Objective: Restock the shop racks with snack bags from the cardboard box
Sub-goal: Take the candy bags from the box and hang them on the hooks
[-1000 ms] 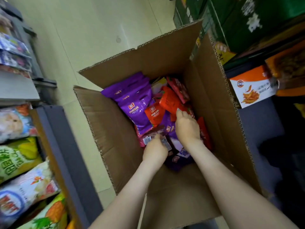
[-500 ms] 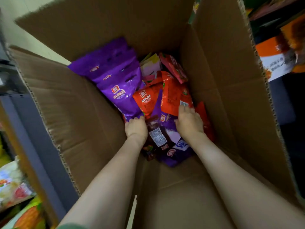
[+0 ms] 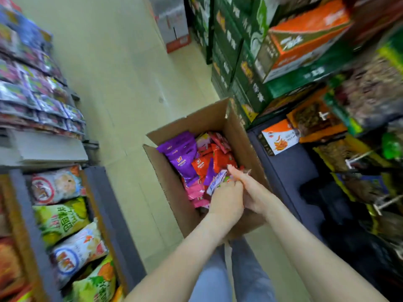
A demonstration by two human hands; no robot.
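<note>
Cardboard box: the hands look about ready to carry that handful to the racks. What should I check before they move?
1. Grip: left hand curls round a handful of small snack bags, right hand lies flat against them: ok.
2. Loose ends: one bag's end sticks out above the fingers: not ok, it might slip.
3. Handful lifted out of the cardboard box: cannot tell, the hands overlap its near corner.
4. Box flaps open and out of the way: ok.
5. Free slot in the left rack: cannot tell, the visible compartments look full.
</note>
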